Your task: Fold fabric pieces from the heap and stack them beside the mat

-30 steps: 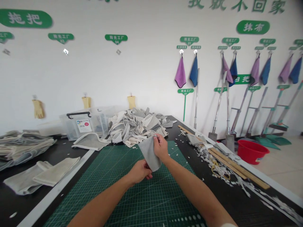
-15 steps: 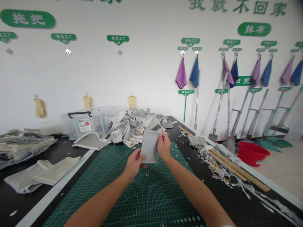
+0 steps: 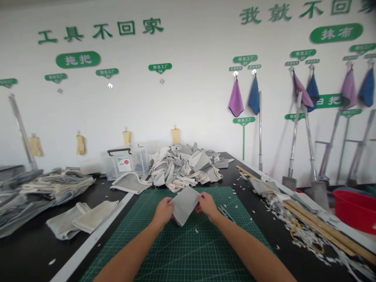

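Note:
A small grey rectangular cloth pad [image 3: 185, 205] is held between both hands, tilted so one corner points down, above the green cutting mat [image 3: 176, 254]. My left hand [image 3: 163, 211] pinches its left corner, and my right hand [image 3: 207, 205] grips the right corner; some fingertips are hidden behind the fabric. Just right of my right hand, a thin pair of snips or tweezers [image 3: 226, 213] with bluish handles lies on the mat. Behind the pad rises a heap of grey and white cloth pieces [image 3: 185, 162].
At left lie two folded cloths [image 3: 85, 219] and a stack of cloths [image 3: 55, 186]. A clear plastic box [image 3: 125, 162] stands behind. On the right are wooden strips [image 3: 314, 223], white scraps [image 3: 289, 231] and a red basin [image 3: 355, 209]. Mops and rags [image 3: 236, 100] line the wall.
The cloth pad has turned from upright to corner-down, and my left hand has moved from its lower edge to its left corner. The camera view has shifted, and the snips or tweezers now show.

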Demonstrator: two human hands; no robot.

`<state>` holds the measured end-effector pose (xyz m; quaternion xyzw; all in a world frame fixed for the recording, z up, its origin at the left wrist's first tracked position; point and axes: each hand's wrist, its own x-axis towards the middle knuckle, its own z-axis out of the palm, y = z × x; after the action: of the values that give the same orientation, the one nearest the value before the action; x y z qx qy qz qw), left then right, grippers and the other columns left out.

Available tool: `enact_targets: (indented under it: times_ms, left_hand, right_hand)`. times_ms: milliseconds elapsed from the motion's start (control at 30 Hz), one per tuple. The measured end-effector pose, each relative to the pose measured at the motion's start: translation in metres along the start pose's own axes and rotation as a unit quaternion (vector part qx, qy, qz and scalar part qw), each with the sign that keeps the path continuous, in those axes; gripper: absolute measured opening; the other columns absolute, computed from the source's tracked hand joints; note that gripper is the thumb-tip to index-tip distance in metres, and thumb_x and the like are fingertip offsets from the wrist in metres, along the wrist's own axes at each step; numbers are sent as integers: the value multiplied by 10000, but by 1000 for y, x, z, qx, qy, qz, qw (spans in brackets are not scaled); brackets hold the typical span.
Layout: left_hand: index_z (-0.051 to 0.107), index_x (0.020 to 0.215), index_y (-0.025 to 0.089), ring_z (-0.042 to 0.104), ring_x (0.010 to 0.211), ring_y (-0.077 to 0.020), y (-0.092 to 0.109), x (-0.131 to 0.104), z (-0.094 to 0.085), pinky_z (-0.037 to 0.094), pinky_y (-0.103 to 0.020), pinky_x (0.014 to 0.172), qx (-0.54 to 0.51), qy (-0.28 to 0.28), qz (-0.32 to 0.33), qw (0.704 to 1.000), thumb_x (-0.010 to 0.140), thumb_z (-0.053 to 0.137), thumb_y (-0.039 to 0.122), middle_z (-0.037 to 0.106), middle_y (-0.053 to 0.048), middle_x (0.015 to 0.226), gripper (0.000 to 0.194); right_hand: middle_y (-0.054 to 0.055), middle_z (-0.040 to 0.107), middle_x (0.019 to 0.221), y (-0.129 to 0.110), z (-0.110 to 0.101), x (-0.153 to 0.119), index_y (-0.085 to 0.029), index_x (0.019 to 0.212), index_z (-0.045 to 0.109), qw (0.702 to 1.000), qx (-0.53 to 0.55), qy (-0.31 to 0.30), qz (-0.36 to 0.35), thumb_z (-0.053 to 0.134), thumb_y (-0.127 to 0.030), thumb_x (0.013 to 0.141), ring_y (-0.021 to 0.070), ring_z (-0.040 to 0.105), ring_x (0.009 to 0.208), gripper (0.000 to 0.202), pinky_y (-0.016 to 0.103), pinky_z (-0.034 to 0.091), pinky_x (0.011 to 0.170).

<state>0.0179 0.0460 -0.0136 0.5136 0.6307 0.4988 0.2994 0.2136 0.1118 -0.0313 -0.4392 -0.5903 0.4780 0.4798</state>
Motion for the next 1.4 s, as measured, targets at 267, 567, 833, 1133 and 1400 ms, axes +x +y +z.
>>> enact_targets:
  times_ms: [267,567,833,1133,1400]
  left_hand:
    - [471,1155,132,529,479,-126,-20,1,-4,416,-233,419,-16,-24,-76,997,722,547,271,597,-72,775,460]
    - [489,1159,101,576,481,-183,-28,4,3,447,-289,399,12,-87,-88,992,743,518,332,620,-95,698,476]
    - [620,853,152,590,579,-164,-30,14,-7,418,-219,409,112,-28,-37,993,762,445,280,641,-76,760,235]
    - [610,852,148,605,759,-185,-44,32,-99,434,-254,636,294,91,-55,950,785,414,241,658,-98,820,227]
    - [623,906,146,581,932,-256,-48,46,-168,403,-324,778,406,137,-33,903,786,380,266,649,-122,954,296]
  right_hand:
    - [34,589,566,19,7,-1,-155,786,473,997,-10,-48,60,398,-203,779,162,599,460,90,264,492,401]
    - [5,560,556,25,8,1,-163,800,487,998,-5,-47,41,403,-244,784,147,571,441,117,269,488,402]
    - [12,577,607,25,10,-1,-162,797,475,997,-12,-62,41,425,-248,764,139,580,456,104,240,465,395]
    - [15,586,649,18,12,-8,-164,782,469,997,-22,-73,12,434,-269,756,114,569,464,114,205,428,390]
    - [-3,585,637,18,14,-11,-165,799,469,996,-57,-71,-14,417,-283,770,102,561,451,132,185,395,382]
